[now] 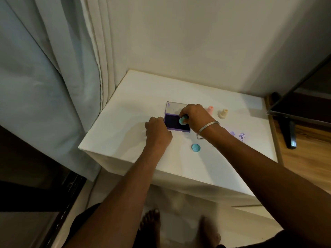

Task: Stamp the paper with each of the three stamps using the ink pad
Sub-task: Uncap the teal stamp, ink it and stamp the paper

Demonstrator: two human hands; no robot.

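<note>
Right hand [194, 117] curled down from the wrist, gripping teal stamp [183, 121] tilted on the open ink pad [174, 122]. Left hand [157, 132] fisted, knuckles against pad's left edge; cannot tell if it grips anything

Home room: floor-length curtains [53, 68], wood floor [308, 149], TV on stand [304, 97], bare feet [152, 221]

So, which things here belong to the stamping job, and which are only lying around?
Belong to the job:
- teal stamp in the right hand
- ink pad, steadied by the left hand
- pink stamp
- cream stamp
- teal cap
- stamped marks on the white surface

Just lying about:
- curtain
- dark stand
</note>
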